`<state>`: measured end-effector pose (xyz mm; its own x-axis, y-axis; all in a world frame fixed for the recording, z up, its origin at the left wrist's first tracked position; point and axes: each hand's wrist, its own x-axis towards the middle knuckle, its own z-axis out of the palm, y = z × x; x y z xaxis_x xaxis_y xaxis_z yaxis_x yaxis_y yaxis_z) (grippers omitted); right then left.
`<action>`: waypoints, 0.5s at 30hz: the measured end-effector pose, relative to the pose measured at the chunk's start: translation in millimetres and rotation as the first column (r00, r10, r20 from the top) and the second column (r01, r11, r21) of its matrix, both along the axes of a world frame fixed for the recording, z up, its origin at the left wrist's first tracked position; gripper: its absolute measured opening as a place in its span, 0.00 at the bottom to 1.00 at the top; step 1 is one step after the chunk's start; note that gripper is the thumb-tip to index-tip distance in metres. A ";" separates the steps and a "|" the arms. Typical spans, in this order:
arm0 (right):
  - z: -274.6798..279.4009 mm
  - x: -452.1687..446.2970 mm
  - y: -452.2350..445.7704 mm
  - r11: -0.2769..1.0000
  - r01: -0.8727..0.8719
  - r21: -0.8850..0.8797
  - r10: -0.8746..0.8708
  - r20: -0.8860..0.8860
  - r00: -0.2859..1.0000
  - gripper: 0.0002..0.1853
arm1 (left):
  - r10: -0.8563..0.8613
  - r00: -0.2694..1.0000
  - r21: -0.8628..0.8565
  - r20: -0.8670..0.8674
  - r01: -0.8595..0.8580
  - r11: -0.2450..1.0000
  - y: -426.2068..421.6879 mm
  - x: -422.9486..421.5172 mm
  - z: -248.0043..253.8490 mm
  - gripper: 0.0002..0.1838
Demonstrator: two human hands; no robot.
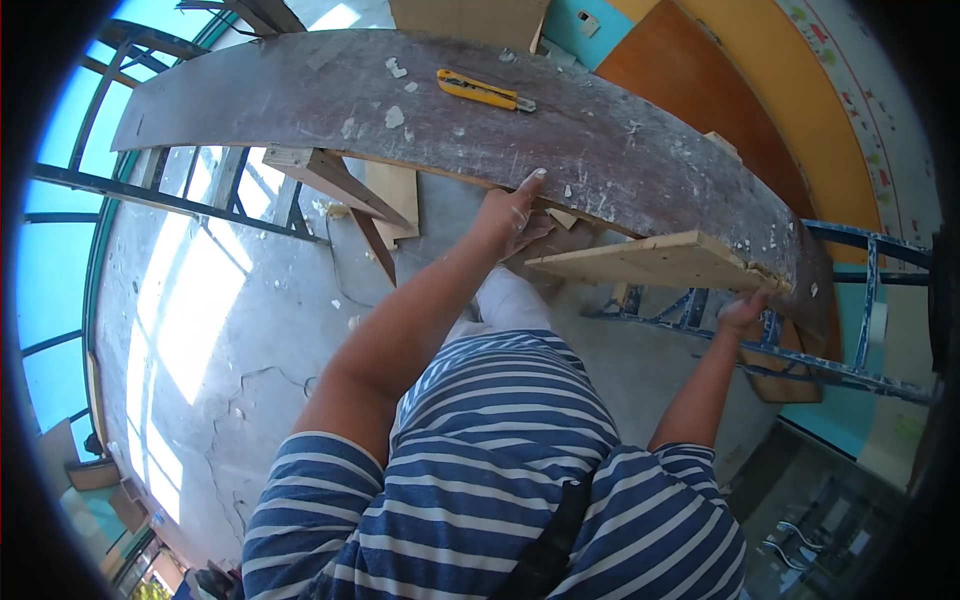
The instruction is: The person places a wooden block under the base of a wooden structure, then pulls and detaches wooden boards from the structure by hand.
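Note:
A long dark brown board (590, 140), scuffed and flecked with white, spans across in front of me. My left hand (508, 218) grips its near edge, thumb on top and fingers underneath. Further right, my right hand (742, 312) is closed around the right end of a pale wooden plank (640, 262), partly hidden by that end. The plank is tilted beside the near edge of the dark board, and its right end looks rough. A yellow utility knife (478, 90) lies on the dark board, beyond my left hand.
Blue-stained metal trestles (870, 300) stand at the right, with a dark metal frame (180, 200) at the left. A wooden beam (335, 185) juts out below the board. Brown panels (700, 90) lean behind. Wood pieces and a thin cord (335, 270) lie on the grey floor (290, 330).

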<state>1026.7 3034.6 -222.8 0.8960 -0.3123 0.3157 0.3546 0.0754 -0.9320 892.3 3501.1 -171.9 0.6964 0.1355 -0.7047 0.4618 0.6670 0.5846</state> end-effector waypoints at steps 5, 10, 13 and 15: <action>-16.1 4.7 -23.6 0.999 -0.019 0.032 0.021 -0.065 0.998 0.30 | 0.026 0.999 0.087 0.032 -0.028 0.996 -3.3 6.4 -29.3 0.31; 16.3 -14.0 26.4 0.998 0.028 0.057 -0.025 -0.050 0.998 0.31 | 0.019 0.998 0.075 0.058 -0.023 0.997 -1.9 8.3 -43.9 0.30; 22.6 -19.5 33.5 0.999 -0.039 0.028 0.040 -0.034 0.999 0.34 | 0.019 0.995 0.081 0.094 -0.027 0.996 1.6 11.1 -45.8 0.31; 19.4 -21.1 28.3 0.996 -0.089 -0.009 0.089 -0.031 0.996 0.36 | 0.018 0.998 0.100 0.063 -0.024 0.995 0.0 7.9 -39.1 0.30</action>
<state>1005.7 3062.9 -203.4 0.9293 -0.2279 0.2907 0.3185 0.0958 -0.9431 900.2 3501.1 -211.0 0.7347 0.2186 -0.6422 0.4088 0.6129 0.6762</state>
